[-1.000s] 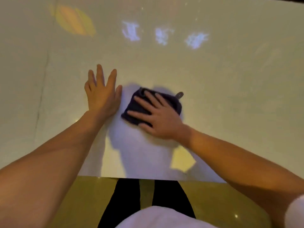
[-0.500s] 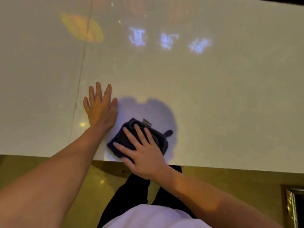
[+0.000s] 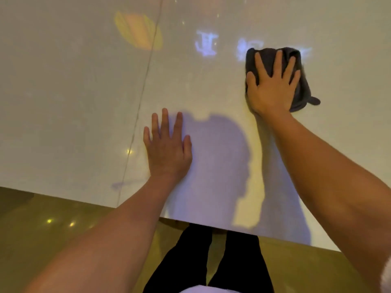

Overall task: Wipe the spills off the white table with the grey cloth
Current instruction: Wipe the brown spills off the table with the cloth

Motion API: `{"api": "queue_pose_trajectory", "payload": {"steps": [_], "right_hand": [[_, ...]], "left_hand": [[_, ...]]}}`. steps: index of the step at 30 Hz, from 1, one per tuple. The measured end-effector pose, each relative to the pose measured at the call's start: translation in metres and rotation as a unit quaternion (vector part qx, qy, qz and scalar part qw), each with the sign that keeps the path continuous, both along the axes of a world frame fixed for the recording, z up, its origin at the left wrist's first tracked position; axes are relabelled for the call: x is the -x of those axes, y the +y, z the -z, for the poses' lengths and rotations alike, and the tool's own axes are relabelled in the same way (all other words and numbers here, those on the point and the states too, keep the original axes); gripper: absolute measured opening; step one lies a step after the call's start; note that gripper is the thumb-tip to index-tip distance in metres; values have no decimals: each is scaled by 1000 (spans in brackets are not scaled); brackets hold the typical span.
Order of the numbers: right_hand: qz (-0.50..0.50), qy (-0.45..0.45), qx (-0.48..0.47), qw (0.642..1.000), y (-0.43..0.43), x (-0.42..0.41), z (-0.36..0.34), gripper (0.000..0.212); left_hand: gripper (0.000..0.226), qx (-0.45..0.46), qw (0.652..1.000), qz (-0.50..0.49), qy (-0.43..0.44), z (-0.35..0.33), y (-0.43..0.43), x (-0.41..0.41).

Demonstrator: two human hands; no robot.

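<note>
The grey cloth (image 3: 275, 60) is found at the far side of the white table (image 3: 63, 102), pressed flat beneath the right hand (image 3: 273, 85), whose fingers are spread wide over it rather than closed around it. A second ago the cloth was being worked close to the near edge; it has since been carried well forward and to the right. It now lies across the bluish patches (image 3: 206, 44) (taken to be spills, though reflections cannot be excluded): one stands clear to the cloth's left, one is partly covered, one shows at its right edge. The left hand (image 3: 167, 149) is kept flat on the table, open and empty, as a brace. The wiping is judged unfinished, since the patches are yet to be cleared.
</note>
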State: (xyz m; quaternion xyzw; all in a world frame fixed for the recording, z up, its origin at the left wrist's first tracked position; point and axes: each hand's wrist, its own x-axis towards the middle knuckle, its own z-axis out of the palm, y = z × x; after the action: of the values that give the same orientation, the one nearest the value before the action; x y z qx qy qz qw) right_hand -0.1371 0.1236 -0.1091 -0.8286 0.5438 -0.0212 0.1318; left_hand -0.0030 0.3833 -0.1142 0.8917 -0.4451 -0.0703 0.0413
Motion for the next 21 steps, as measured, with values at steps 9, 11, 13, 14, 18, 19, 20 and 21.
{"api": "queue_pose_trajectory", "payload": {"steps": [9,11,13,14,18,19,20,21], "right_hand": [[-233,-5,-27,972,314,95,1,58],[-228,3,-47,973,326,103,-1,58],[-254,9,-46,966,314,95,-5,57],[-263,7,-47,964,304,88,-7,57],[-202,23,-21,979,225,31,-7,58],[-178,19,-14,984,200,8,-7,58],[-154,12,-8,988,174,-16,-7,58],[-130,7,-10,991,147,-40,-5,58]], "left_hand": [[62,-8,1000,-1,17,-4,0,1],[62,-12,1000,3,14,-5,0,1],[63,-16,1000,2,20,-6,-1,0],[64,-18,999,2,27,-6,-1,0],[62,-11,999,-3,45,-7,-1,-1],[61,-9,999,-4,43,-8,0,0],[60,-6,999,-2,36,-8,-1,0],[59,-3,1000,-1,29,-7,-1,2]]}}
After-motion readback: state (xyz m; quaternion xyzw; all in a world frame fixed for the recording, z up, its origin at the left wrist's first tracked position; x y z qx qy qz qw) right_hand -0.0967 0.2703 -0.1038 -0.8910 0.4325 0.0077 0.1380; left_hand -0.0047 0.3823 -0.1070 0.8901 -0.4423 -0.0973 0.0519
